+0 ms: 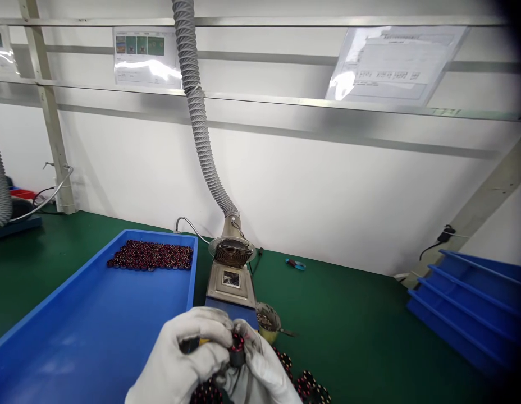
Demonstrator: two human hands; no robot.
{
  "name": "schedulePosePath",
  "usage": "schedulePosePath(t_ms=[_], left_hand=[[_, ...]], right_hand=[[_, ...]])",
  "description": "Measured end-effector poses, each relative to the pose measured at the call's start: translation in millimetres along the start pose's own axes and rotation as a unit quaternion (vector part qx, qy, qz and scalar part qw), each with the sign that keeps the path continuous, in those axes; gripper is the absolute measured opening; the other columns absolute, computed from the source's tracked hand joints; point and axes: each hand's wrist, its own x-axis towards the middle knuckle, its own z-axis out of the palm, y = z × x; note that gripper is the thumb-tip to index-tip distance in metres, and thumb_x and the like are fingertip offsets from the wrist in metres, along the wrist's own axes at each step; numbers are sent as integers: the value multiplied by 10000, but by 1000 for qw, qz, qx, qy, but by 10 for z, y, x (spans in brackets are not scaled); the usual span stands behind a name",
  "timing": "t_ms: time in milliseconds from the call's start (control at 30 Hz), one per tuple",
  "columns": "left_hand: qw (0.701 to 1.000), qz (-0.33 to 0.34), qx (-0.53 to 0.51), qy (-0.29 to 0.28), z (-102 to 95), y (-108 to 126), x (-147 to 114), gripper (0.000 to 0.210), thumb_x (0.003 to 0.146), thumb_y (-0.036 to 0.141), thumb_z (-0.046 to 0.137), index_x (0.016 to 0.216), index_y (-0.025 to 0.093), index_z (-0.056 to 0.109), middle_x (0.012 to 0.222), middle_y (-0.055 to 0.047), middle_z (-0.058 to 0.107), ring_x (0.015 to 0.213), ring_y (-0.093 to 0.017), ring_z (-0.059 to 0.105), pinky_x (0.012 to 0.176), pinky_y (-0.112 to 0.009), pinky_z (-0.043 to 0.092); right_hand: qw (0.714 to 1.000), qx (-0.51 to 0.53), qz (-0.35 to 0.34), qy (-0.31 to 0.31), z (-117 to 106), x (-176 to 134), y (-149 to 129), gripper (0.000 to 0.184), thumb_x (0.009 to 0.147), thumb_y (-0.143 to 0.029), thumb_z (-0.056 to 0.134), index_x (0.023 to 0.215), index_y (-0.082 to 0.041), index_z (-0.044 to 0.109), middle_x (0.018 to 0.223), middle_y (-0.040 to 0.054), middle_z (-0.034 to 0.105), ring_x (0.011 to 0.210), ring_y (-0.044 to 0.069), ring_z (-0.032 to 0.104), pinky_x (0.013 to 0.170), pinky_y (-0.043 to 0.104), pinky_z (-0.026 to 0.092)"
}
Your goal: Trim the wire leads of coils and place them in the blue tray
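Observation:
Both of my hands wear white gloves and meet at the lower middle of the head view. My left hand [188, 353] is closed, its fingertips against a small black and red coil [237, 349]. From the other side the fingers of my right hand [263, 359] grip the same coil. A bit of yellow and black shows inside the curl of my left hand; what it is I cannot make out. More coils [307, 387] lie in a loose pile below and right of my hands, partly hidden by them.
Ahead stands a metal-topped heating unit [232, 283] beneath a fume hood [232, 247] and grey hose [197, 106]. A pot [269, 322] stands beside it. The blue tray [83, 331] at left holds many coils. Blue-handled cutters [295, 264] lie behind; stacked blue trays [466, 308] stand right.

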Motion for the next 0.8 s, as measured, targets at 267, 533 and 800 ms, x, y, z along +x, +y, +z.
schedulePosePath(t_ms=[267, 533, 800], left_hand=[[975, 12, -194, 107, 44, -121, -57, 81, 735, 317, 692, 710, 241, 673, 924, -17, 680, 915, -192, 618, 793, -227, 498], [997, -64, -19, 49, 44, 80, -51, 145, 654, 166, 633, 728, 264, 709, 929, -26, 669, 968, -219, 587, 839, -248, 464], [971, -3, -114, 208, 92, 37, -106, 99, 727, 364, 707, 799, 297, 700, 1032, 18, 660, 1050, -189, 556, 888, -186, 439]], right_hand=[[1000, -7, -15, 23, 56, -42, 62, 131, 704, -322, 718, 755, -203, 692, 723, -4, 731, 650, 137, 688, 651, 265, 549], [999, -20, 2, 28, 117, -30, -67, 162, 565, -250, 819, 667, -219, 698, 656, -13, 710, 550, 105, 649, 568, 203, 542], [877, -201, -395, 184, 435, -195, 196, 185, 651, -217, 753, 780, -245, 623, 897, 38, 702, 830, 195, 673, 609, 238, 558]])
